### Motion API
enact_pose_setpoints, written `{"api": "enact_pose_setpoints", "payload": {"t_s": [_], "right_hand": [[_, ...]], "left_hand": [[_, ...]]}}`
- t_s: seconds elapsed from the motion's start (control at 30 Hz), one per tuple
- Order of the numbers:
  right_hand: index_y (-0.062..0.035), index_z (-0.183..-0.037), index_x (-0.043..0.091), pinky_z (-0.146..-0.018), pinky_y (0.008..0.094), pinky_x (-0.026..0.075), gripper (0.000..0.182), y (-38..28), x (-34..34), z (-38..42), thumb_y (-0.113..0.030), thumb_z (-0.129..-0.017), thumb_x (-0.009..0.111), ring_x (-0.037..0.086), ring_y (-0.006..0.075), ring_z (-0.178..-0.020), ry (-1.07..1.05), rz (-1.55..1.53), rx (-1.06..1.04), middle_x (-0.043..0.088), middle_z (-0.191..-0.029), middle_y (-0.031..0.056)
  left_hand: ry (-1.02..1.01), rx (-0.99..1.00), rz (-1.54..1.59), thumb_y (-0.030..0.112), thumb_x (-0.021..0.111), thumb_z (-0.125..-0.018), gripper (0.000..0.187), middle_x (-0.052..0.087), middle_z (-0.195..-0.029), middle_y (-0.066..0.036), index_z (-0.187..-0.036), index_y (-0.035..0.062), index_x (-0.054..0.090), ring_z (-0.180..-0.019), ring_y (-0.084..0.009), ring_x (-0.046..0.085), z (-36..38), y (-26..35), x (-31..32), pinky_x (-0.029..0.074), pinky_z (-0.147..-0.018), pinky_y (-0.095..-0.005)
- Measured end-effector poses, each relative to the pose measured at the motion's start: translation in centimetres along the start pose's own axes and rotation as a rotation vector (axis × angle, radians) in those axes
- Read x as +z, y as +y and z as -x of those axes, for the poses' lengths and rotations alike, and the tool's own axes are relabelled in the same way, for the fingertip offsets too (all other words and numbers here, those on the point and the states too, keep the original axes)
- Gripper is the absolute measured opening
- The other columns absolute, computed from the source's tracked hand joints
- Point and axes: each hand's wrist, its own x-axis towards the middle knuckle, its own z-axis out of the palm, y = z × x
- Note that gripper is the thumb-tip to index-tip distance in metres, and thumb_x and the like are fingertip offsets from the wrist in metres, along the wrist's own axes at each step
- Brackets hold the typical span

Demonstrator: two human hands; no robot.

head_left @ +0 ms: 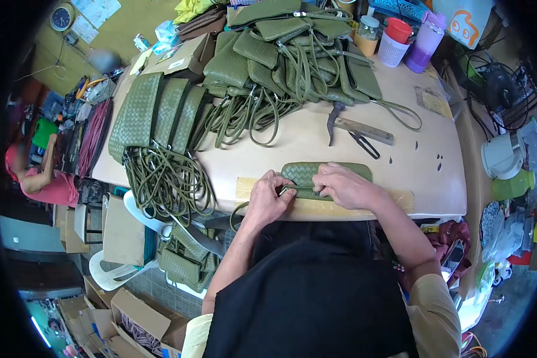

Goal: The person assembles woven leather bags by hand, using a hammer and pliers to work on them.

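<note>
A green woven pouch [298, 172] lies flat at the table's front edge, partly covered by both hands. My left hand [268, 198] is closed on its left end, where a small metal piece shows at the fingertips. A green strap [235, 216] loops out beside that wrist. My right hand [345, 186] has its fingers closed on the pouch's near edge, right of the middle. Whatever sits between those fingertips is hidden. Beneath the pouch is a yellowish taped strip [364, 203] along the table edge.
A hammer [364, 129] and a black-handled tool [364, 145] lie beyond the pouch. Green pouches [280, 59] are heaped behind, with more woven pieces [134, 113] and tangled straps [170, 179] at left. Bottles [426, 42] stand at the back right. Another person [48, 179] is far left.
</note>
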Motion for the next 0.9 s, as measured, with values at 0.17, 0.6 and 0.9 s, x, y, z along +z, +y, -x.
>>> {"api": "enact_pose_setpoints", "payload": {"t_s": [0.17,0.6,0.9], "right_hand": [[-0.0009,-0.081,0.055,-0.08,0.0412,0.044,0.007,-0.3,2.8,-2.4,0.002,-0.077,0.06,0.053,0.0336,-0.09,0.112,-0.032,-0.121,0.053,-0.086,0.0134],[-0.0007,-0.083,0.057,-0.08,0.041,0.044,0.008,0.5,1.2,-3.7,-0.001,-0.078,0.064,0.055,0.0333,-0.088,0.12,0.226,-0.079,0.055,-0.088,0.0134],[-0.002,-0.084,0.056,-0.083,0.0448,0.043,0.009,-0.9,1.4,-4.1,-0.001,-0.077,0.062,0.054,0.0347,-0.092,0.005,-0.156,-0.067,0.056,-0.091,0.0151]], "left_hand": [[-0.033,-0.025,0.056,0.011,0.072,-0.077,0.02,0.05,-0.076,-0.01,-0.092,-0.0012,0.07,-0.07,-0.0205,0.052,-0.4,-0.5,0.1,0.043,-0.067,-0.0325],[-0.056,0.016,0.113,0.011,0.072,-0.078,0.018,0.049,-0.079,-0.006,-0.091,-0.0014,0.068,-0.071,-0.0162,0.049,0.0,-1.6,0.2,0.041,-0.066,-0.0299],[-0.027,0.022,0.114,0.013,0.074,-0.075,0.024,0.056,-0.084,-0.013,-0.093,-0.0012,0.067,-0.076,-0.0261,0.056,0.0,-2.0,0.8,0.046,-0.07,-0.0345]]}}
